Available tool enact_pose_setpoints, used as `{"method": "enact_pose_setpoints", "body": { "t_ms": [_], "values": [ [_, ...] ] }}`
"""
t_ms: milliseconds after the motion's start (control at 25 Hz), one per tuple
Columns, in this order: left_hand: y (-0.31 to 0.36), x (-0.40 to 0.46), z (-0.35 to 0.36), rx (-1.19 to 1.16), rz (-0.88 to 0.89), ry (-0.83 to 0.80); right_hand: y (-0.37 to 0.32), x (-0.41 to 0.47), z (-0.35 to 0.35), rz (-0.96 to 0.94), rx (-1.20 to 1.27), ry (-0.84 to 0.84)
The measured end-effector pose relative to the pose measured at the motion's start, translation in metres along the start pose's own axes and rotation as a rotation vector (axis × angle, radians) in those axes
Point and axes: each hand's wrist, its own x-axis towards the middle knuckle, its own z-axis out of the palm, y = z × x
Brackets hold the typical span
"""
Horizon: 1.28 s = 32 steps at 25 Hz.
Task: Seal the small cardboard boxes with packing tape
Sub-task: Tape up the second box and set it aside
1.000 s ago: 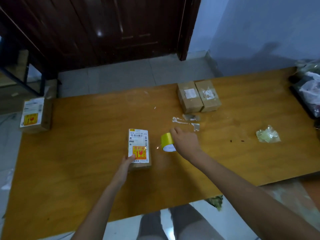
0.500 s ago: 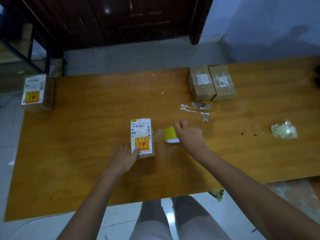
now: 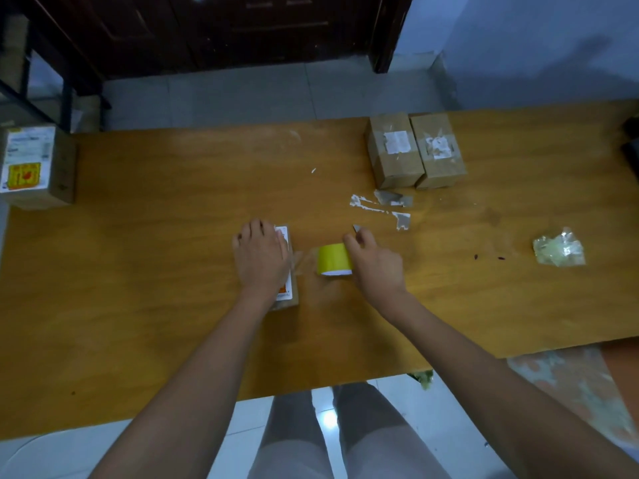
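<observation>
Since the earlier frame, the left hand (image 3: 260, 260) is lying flat across the top of the labelled box (image 3: 286, 271) instead of only touching its near end, and the yellow tape roll (image 3: 333, 259) is sitting a little further to the right of that box. With fingers spread and straight, the left hand is pressing the box down onto the tabletop (image 3: 173, 271) near the middle. The right hand (image 3: 371, 262) is curling around the roll just to the right, gripping it, while a clear strip of tape (image 3: 304, 262) seems to be stretching from the roll to the box side, though it is faint and blurred.

Judging from this, the person is partway through taping this box: a strip is being drawn out and is not yet cut or smoothed down. Two brown boxes (image 3: 415, 152) are standing side by side at the far right of the tabletop, with glossy tape appearing to cross their tops, so they are probably sealed already. Another labelled box (image 3: 33, 164) is waiting at the far left edge, well apart from the hands, and I cannot tell whether it is taped. Torn scraps (image 3: 383, 207) are lying between the roll and the brown boxes, and a crumpled plastic wad (image 3: 558, 248) is resting far to the right.
</observation>
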Motion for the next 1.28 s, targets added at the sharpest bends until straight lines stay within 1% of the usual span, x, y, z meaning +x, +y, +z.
{"method": "enact_pose_setpoints", "body": {
  "t_ms": [120,320,440,480,600,640,720,800,920,1000,1080,1160,1280],
  "values": [
    [-0.007,0.000,0.000,0.008,0.020,0.030,0.005,-0.002,0.001,0.037,0.066,-0.061],
    [-0.071,-0.005,-0.007,0.026,-0.035,0.089,0.013,-0.006,0.000,-0.016,0.034,0.046],
    [-0.079,-0.007,-0.008,0.044,-0.025,0.115,0.006,-0.004,0.002,-0.026,0.038,0.059],
    [-0.078,-0.007,-0.008,0.042,-0.023,0.113,0.005,-0.004,-0.004,-0.031,0.034,0.025],
    [-0.077,-0.008,-0.007,0.029,-0.028,0.104,0.020,-0.014,-0.017,-0.050,0.036,-0.155],
    [-0.077,-0.008,-0.008,0.023,-0.031,0.095,0.031,-0.021,-0.020,-0.018,0.064,-0.171],
    [-0.078,-0.008,-0.008,0.024,-0.043,0.079,0.050,-0.035,-0.016,0.141,0.121,-0.162],
    [-0.076,-0.008,-0.007,0.035,-0.037,0.074,0.052,-0.042,-0.002,0.298,0.160,-0.200],
    [-0.078,-0.005,-0.007,0.045,-0.033,0.056,0.036,-0.035,0.024,0.381,0.174,-0.210],
    [-0.078,-0.003,-0.006,0.043,-0.037,0.038,0.032,-0.027,0.031,0.435,0.235,-0.205],
    [-0.080,-0.001,-0.008,0.035,-0.023,0.024,0.036,-0.024,0.033,0.539,0.297,-0.203],
    [-0.082,-0.001,-0.009,0.047,0.014,0.035,0.042,-0.028,0.025,0.629,0.386,-0.136],
    [-0.086,-0.003,-0.010,0.057,0.057,0.053,0.037,-0.038,0.002,0.647,0.601,0.073]
  ]
}}
